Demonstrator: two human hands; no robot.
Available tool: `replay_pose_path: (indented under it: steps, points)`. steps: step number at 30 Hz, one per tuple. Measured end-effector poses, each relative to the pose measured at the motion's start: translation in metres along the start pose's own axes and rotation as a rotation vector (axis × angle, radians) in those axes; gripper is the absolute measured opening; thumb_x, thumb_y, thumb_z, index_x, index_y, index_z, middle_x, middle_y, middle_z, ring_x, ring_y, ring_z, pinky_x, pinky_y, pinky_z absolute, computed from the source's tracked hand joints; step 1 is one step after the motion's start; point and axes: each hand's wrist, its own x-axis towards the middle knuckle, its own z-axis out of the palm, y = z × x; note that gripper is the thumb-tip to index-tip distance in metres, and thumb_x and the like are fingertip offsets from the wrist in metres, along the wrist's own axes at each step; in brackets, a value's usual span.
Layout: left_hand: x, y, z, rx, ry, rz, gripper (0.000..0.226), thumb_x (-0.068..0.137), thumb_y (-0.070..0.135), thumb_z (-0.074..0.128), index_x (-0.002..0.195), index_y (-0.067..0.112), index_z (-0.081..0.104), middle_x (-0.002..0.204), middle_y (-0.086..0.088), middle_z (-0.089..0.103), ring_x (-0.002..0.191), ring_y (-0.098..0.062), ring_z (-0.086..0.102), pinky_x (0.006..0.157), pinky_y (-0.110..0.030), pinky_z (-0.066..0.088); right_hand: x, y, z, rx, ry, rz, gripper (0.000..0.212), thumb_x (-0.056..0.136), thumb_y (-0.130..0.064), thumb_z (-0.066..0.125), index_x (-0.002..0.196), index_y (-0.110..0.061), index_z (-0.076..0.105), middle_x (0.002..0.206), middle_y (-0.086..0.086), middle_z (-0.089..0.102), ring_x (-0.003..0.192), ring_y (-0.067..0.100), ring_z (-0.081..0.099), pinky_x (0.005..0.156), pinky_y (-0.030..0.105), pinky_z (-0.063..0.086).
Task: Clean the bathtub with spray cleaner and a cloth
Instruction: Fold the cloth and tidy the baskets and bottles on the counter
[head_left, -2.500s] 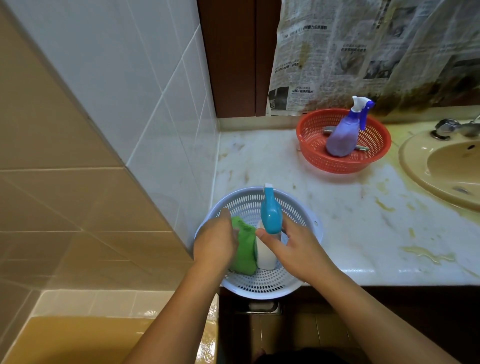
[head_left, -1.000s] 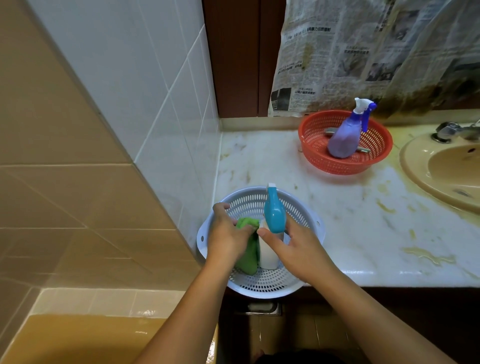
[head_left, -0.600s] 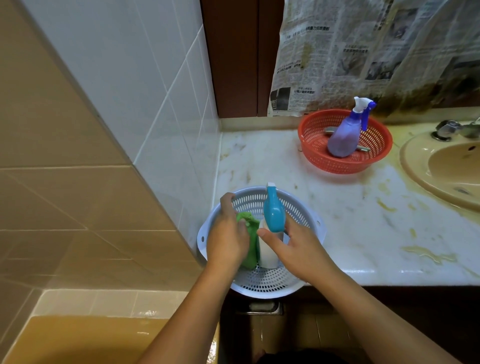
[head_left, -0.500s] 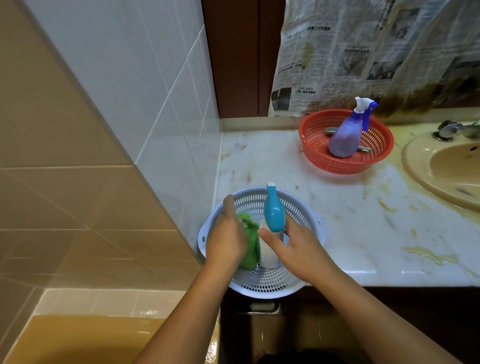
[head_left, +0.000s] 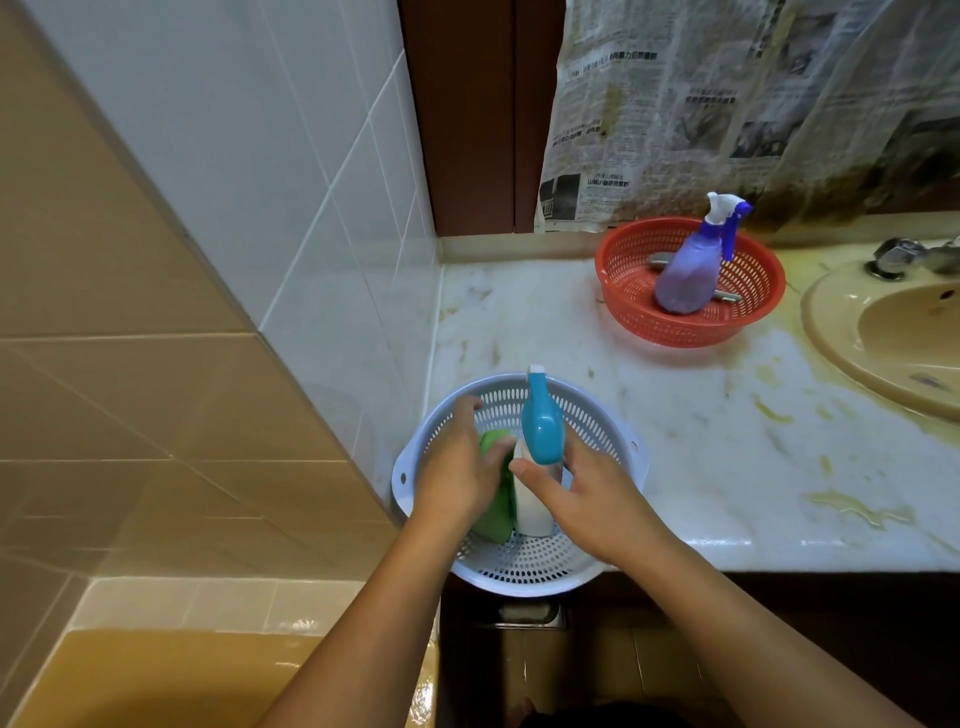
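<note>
Two hands are plunged into one basket. At the frame's lower left the bathtub (head_left: 156, 675) is seen, not yet sprayed or wiped, it would seem. Just left of centre, the green cloth (head_left: 496, 519) is gripped by the left hand (head_left: 457, 478), fingers curled over it. Touching it, the spray bottle (head_left: 540, 431) is stood upright and clasped round its white body by the right hand (head_left: 597, 499), thumb pressed in front. Both are kept in the pale basket (head_left: 524, 582) at the counter (head_left: 727, 467) edge, likely so they can be lifted out together.
</note>
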Motion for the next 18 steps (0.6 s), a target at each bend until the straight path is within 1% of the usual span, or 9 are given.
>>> replay_pose_path:
  steps: [2, 3, 5, 6, 10, 12, 14, 15, 18]
  points:
    - [-0.0004, -0.0016, 0.0018, -0.023, 0.039, 0.003, 0.052, 0.098, 0.033, 0.065, 0.141, 0.029, 0.037, 0.085, 0.007, 0.052, 0.076, -0.012, 0.055, 0.065, -0.033, 0.045, -0.0005, -0.0005, -0.0004, 0.001, 0.003, -0.001, 0.042, 0.098, -0.063, 0.055, 0.136, -0.05, 0.044, 0.112, -0.018, 0.068, 0.104, 0.002, 0.062, 0.093, 0.036, 0.053]
    - [-0.0009, -0.0025, 0.002, -0.028, 0.065, 0.007, 0.052, 0.097, 0.031, 0.067, 0.139, 0.029, 0.037, 0.082, 0.007, 0.053, 0.073, -0.011, 0.055, 0.063, -0.034, 0.046, -0.0006, -0.0007, -0.0007, 0.002, 0.003, 0.001, 0.041, 0.098, -0.063, 0.055, 0.136, -0.05, 0.045, 0.112, -0.018, 0.067, 0.104, 0.001, 0.061, 0.093, 0.036, 0.053]
    - [-0.0023, -0.0045, 0.0015, -0.034, 0.109, 0.004, 0.052, 0.094, 0.025, 0.07, 0.134, 0.029, 0.038, 0.085, 0.006, 0.056, 0.073, -0.008, 0.057, 0.065, -0.034, 0.051, -0.0006, -0.0009, -0.001, -0.001, 0.0, 0.004, 0.042, 0.098, -0.063, 0.055, 0.136, -0.048, 0.045, 0.112, -0.018, 0.067, 0.103, 0.001, 0.062, 0.093, 0.035, 0.053]
    - [-0.0034, -0.0052, 0.001, -0.039, 0.123, 0.0, 0.052, 0.093, 0.022, 0.07, 0.133, 0.03, 0.037, 0.088, 0.007, 0.057, 0.075, -0.006, 0.058, 0.065, -0.033, 0.051, -0.0007, -0.0008, -0.001, -0.001, -0.001, 0.004, 0.043, 0.098, -0.063, 0.055, 0.137, -0.047, 0.045, 0.112, -0.017, 0.068, 0.103, 0.002, 0.062, 0.093, 0.036, 0.053]
    - [-0.0079, -0.008, -0.0003, -0.042, 0.124, 0.011, 0.059, 0.09, 0.007, 0.068, 0.133, 0.032, 0.036, 0.098, 0.01, 0.054, 0.078, -0.006, 0.058, 0.057, -0.019, 0.036, -0.0014, -0.0003, -0.0008, -0.001, 0.003, 0.005, 0.044, 0.098, -0.064, 0.055, 0.137, -0.046, 0.045, 0.11, -0.015, 0.068, 0.102, 0.003, 0.063, 0.093, 0.039, 0.054]
    - [-0.0083, -0.0098, 0.0002, -0.052, 0.113, 0.016, 0.061, 0.088, 0.003, 0.068, 0.133, 0.03, 0.037, 0.104, 0.006, 0.056, 0.082, -0.006, 0.058, 0.058, -0.016, 0.036, -0.0012, -0.0005, -0.0008, -0.002, 0.001, 0.006, 0.044, 0.098, -0.063, 0.055, 0.137, -0.045, 0.046, 0.111, -0.016, 0.068, 0.103, 0.003, 0.062, 0.093, 0.039, 0.054]
    - [-0.008, -0.0103, -0.0008, -0.053, 0.109, 0.004, 0.061, 0.088, 0.007, 0.072, 0.134, 0.029, 0.038, 0.109, 0.004, 0.056, 0.086, -0.007, 0.057, 0.061, -0.015, 0.038, -0.0007, -0.0011, -0.0008, -0.002, 0.001, 0.002, 0.045, 0.098, -0.064, 0.055, 0.137, -0.045, 0.046, 0.111, -0.017, 0.068, 0.103, 0.002, 0.062, 0.093, 0.038, 0.054]
    - [-0.0075, -0.0099, -0.0018, -0.052, 0.103, -0.015, 0.061, 0.088, 0.012, 0.075, 0.134, 0.028, 0.038, 0.108, 0.005, 0.055, 0.086, -0.007, 0.056, 0.062, -0.015, 0.039, -0.0007, -0.0013, -0.001, -0.001, 0.001, 0.0, 0.045, 0.098, -0.064, 0.055, 0.138, -0.045, 0.046, 0.111, -0.017, 0.067, 0.103, 0.002, 0.062, 0.093, 0.038, 0.054]
    - [-0.005, -0.0069, -0.0038, -0.034, 0.064, -0.089, 0.059, 0.091, 0.032, 0.074, 0.135, 0.027, 0.036, 0.093, 0.01, 0.053, 0.078, -0.003, 0.053, 0.058, -0.019, 0.038, -0.0008, -0.0015, -0.0007, 0.004, -0.005, 0.005, 0.052, 0.097, -0.065, 0.054, 0.144, -0.044, 0.043, 0.118, -0.019, 0.066, 0.107, 0.001, 0.061, 0.095, 0.035, 0.053]
